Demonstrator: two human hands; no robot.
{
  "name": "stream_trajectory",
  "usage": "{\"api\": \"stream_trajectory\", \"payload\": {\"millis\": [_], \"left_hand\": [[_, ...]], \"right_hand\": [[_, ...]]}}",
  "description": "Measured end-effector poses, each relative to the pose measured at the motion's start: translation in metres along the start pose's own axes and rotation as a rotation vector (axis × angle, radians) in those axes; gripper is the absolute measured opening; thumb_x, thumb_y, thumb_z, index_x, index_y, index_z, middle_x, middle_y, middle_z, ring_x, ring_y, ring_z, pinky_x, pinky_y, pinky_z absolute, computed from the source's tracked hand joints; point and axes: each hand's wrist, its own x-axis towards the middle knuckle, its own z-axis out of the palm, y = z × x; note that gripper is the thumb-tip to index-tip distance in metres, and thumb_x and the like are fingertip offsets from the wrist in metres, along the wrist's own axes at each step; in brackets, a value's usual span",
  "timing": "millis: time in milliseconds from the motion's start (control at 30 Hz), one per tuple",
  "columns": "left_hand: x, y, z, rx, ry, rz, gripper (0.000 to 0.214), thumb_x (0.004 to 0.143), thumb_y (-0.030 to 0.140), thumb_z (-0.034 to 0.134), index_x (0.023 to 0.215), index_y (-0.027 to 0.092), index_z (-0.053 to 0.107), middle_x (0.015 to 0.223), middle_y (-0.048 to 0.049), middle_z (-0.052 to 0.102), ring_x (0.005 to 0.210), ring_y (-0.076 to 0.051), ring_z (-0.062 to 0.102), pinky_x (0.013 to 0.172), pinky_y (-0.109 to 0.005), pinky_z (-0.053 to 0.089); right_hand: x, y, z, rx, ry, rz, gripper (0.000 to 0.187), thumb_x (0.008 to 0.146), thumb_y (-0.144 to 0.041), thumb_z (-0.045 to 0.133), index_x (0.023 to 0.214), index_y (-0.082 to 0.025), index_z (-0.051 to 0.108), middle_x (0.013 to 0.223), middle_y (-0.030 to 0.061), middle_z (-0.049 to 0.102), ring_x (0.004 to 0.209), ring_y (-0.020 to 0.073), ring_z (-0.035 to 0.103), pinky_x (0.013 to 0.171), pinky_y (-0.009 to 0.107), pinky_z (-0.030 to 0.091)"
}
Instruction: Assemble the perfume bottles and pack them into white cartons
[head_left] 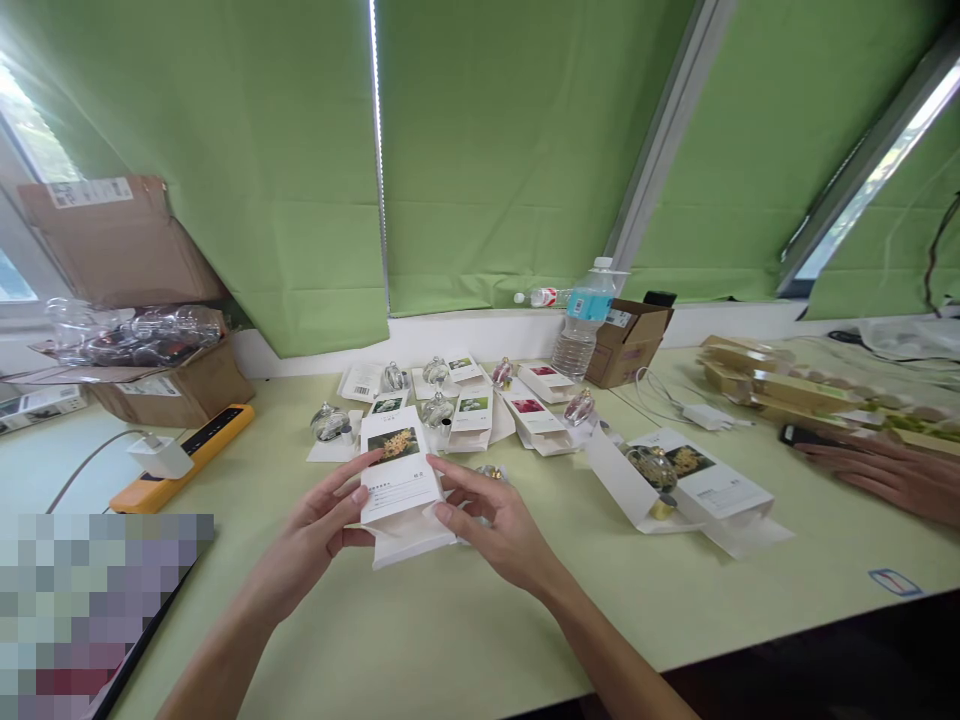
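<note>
Paper carton (399,480) with an orange flower picture is held upright between both hands, over the near part of the green table (465,630). Left hand (311,530) grips its left edge, half closed; right hand (487,520) pinches its right side, fingers spread. Glass bottles (436,408) stand just beyond.

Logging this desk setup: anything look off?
A plastic bottle lies on its side on the sill behind the upright water bottle; a glass bottle sits tilted against an unfolded white carton.
</note>
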Motion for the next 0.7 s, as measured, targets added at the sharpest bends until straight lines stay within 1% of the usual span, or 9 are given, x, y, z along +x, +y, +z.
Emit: {"api": "stream_trajectory", "payload": {"millis": [100,267,433,467,567,633,700], "left_hand": [[0.0002,0.0006,0.0014,0.004,0.001,0.009,0.048,0.089,0.037,0.054,0.137,0.031,0.044,0.116,-0.006,0.062,0.09,-0.017,0.059,0.073,-0.026,0.054],[-0.0003,0.0029,0.003,0.011,0.044,0.03,0.047,0.089,0.039,0.054,0.135,0.032,0.047,0.105,-0.0043,0.064,0.085,-0.015,0.058,0.069,-0.023,0.053],[0.0005,0.0036,0.0046,0.067,0.087,0.026,0.054,0.087,0.042,0.056,0.138,0.031,0.043,0.093,-0.0032,0.066,0.079,-0.015,0.06,0.065,-0.022,0.051],[0.0008,0.0033,0.005,0.082,0.091,0.029,0.054,0.087,0.042,0.056,0.138,0.031,0.042,0.093,-0.0033,0.066,0.08,-0.015,0.06,0.066,-0.023,0.051],[0.0011,0.0024,0.006,0.1,0.096,0.04,0.054,0.088,0.044,0.054,0.139,0.031,0.04,0.105,-0.0042,0.065,0.09,-0.017,0.061,0.073,-0.026,0.052],[0.0011,0.0019,0.0061,0.108,0.098,0.036,0.054,0.088,0.045,0.053,0.139,0.032,0.04,0.11,-0.0044,0.064,0.094,-0.019,0.062,0.077,-0.028,0.052],[0.0011,0.0016,0.0057,0.119,0.097,0.026,0.054,0.088,0.045,0.053,0.138,0.032,0.04,0.112,-0.0048,0.064,0.094,-0.019,0.062,0.078,-0.029,0.052]], "right_hand": [[0.0,0.0,0.0004,0.002,-0.009,0.008,0.048,0.086,-0.041,0.06,0.133,-0.033,0.051,0.106,0.0021,0.065,0.082,0.0138,0.059,0.065,0.026,0.055],[-0.0008,0.0031,0.0018,-0.01,-0.025,0.028,0.05,0.087,-0.043,0.057,0.135,-0.032,0.049,0.107,0.0038,0.064,0.081,0.0148,0.061,0.066,0.029,0.057],[-0.0009,0.0052,0.0032,-0.083,-0.017,-0.002,0.05,0.086,-0.043,0.058,0.134,-0.031,0.051,0.101,0.0026,0.065,0.08,0.0144,0.06,0.07,0.03,0.056],[-0.0008,0.0051,0.0033,-0.098,-0.013,-0.009,0.048,0.086,-0.043,0.058,0.133,-0.031,0.051,0.1,0.0022,0.065,0.081,0.0143,0.06,0.072,0.03,0.056],[-0.0006,0.0042,0.0034,-0.128,-0.008,-0.015,0.046,0.087,-0.043,0.058,0.131,-0.031,0.054,0.099,0.0017,0.065,0.082,0.0144,0.06,0.076,0.03,0.055],[-0.0007,0.0037,0.0034,-0.137,-0.006,-0.014,0.045,0.086,-0.044,0.058,0.13,-0.031,0.055,0.099,0.0019,0.065,0.082,0.0143,0.06,0.076,0.03,0.055],[-0.0009,0.0035,0.0035,-0.127,-0.008,-0.013,0.046,0.087,-0.044,0.056,0.13,-0.03,0.054,0.096,0.0022,0.065,0.078,0.0135,0.06,0.073,0.029,0.055]]}}
